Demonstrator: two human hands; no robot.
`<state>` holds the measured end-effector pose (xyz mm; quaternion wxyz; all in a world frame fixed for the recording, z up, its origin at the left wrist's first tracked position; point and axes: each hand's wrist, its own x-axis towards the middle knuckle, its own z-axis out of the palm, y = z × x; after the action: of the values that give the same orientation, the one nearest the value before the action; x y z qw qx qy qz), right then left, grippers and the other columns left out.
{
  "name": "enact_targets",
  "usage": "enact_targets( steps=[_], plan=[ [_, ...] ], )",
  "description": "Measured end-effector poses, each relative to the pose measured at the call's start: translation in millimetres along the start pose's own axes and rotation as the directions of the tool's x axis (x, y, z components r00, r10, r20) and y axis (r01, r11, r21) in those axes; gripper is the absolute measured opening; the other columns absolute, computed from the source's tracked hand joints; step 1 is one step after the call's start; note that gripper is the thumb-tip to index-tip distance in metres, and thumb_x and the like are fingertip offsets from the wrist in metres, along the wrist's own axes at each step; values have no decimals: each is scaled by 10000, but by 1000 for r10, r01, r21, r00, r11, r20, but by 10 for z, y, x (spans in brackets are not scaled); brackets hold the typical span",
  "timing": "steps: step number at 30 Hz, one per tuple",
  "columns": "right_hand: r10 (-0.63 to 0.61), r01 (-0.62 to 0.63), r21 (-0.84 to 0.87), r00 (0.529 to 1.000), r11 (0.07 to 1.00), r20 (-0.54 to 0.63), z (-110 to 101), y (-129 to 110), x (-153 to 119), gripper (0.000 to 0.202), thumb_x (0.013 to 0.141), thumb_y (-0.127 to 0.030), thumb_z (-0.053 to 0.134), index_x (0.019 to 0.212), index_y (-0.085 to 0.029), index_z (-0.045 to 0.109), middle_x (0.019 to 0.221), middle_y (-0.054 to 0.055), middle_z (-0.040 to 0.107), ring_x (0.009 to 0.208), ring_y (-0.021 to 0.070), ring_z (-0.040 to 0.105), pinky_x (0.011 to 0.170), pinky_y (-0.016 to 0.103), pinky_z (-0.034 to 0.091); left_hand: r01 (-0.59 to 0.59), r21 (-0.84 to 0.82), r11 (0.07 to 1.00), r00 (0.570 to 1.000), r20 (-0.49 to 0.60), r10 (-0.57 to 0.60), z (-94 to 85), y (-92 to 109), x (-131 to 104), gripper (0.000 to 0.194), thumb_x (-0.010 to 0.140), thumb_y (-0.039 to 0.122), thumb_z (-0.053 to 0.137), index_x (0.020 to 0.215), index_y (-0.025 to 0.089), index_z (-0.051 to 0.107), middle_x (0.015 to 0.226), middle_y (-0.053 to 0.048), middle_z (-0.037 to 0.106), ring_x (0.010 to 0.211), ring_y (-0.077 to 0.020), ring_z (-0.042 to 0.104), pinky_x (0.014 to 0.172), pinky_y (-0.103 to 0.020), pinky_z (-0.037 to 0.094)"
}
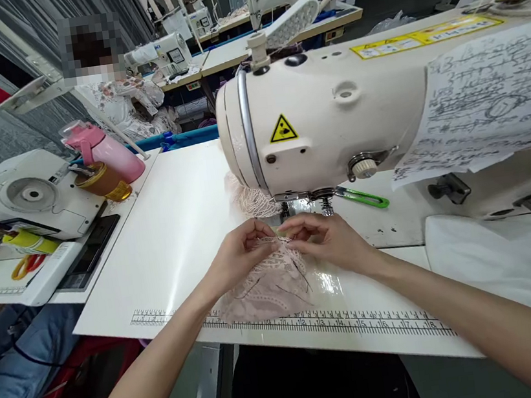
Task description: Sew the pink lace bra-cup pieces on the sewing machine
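Observation:
Pale pink lace fabric [268, 290] lies on the white table in front of the sewing machine [312, 108]. My left hand [246, 254] pinches its upper edge from the left, fingers closed. From the right, my right hand [322, 237] pinches the same edge, its fingertips almost touching those of the left. Both hands are just in front of the needle area, which the machine head partly hides. Dark thread ends trail over the lace. Behind the presser foot, more pink lace [253, 197] is bunched up on the table.
Green thread snips [363, 197] lie right of the needle. A handwritten sheet [482, 98] hangs on the machine, and white cloth [492, 254] lies at right. A pink bottle [105, 151] and brown jar [104, 181] stand left, near another machine [30, 194]. A person [111, 105] sits beyond.

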<state>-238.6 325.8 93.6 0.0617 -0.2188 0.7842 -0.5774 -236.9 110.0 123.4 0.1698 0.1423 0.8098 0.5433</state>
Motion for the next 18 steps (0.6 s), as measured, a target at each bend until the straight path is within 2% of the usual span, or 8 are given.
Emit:
enact_targets(
  steps=[3, 6, 9, 11, 13, 16, 18],
  plan=[
    [-24, 19, -91, 998, 996, -56, 3, 75, -5, 227, 856, -361, 608, 1056, -284, 683, 883, -6, 740, 787, 154, 689, 718, 312, 570, -8, 91, 996, 999, -50, 13, -20, -23, 93, 145, 867, 307, 645, 953, 204, 591, 851, 0, 633, 627, -77, 539, 523, -191, 390],
    [-132, 88, -345, 985, 934, -107, -12, 167, -4, 174, 892, -258, 554, 1014, -255, 678, 825, -23, 733, 639, 122, 649, 600, 268, 514, -23, 244, 969, 995, -87, 46, -54, -70, 219, 92, 863, 267, 629, 919, 199, 603, 839, -5, 649, 628, -85, 561, 528, -201, 411],
    [-356, 217, -657, 931, 722, -83, -48, 226, 9, 201, 918, -183, 499, 982, -232, 682, 885, -11, 733, 643, 121, 621, 535, 256, 425, -59, 338, 939, 992, -83, 92, -73, -111, 369, 93, 840, 233, 638, 921, 193, 614, 883, -14, 674, 685, -104, 612, 574, -220, 467],
    [-487, 310, -764, 873, 566, -7, -76, 232, 17, 228, 915, -137, 490, 991, -220, 688, 982, -3, 733, 748, 139, 635, 590, 271, 423, -95, 385, 918, 990, -58, 127, -76, -125, 473, 117, 827, 201, 641, 942, 191, 619, 910, -15, 690, 729, -116, 640, 609, -231, 501],
    [-555, 377, -806, 829, 456, 74, -96, 221, 21, 245, 902, -97, 493, 980, -209, 697, 1031, -6, 733, 827, 150, 636, 662, 292, 427, -133, 446, 885, 986, -30, 163, -80, -125, 568, 143, 815, 163, 644, 955, 189, 627, 914, -11, 704, 755, -122, 656, 633, -233, 523],
    [-560, 385, -841, 820, 381, 121, -101, 197, 14, 269, 882, -58, 490, 939, -198, 712, 993, -8, 744, 839, 150, 631, 714, 307, 416, -144, 533, 834, 980, -39, 194, -93, -88, 641, 135, 815, 122, 635, 936, 180, 643, 889, -16, 714, 752, -143, 665, 630, -254, 535],
    [-553, 370, -855, 824, 363, 122, -90, 186, 5, 292, 874, -38, 483, 939, -196, 720, 985, -11, 747, 812, 141, 627, 730, 310, 414, -146, 657, 739, 958, -92, 271, -84, -45, 604, 131, 843, 96, 593, 936, 169, 651, 878, -40, 714, 782, -183, 669, 657, -303, 542]
  ],
)
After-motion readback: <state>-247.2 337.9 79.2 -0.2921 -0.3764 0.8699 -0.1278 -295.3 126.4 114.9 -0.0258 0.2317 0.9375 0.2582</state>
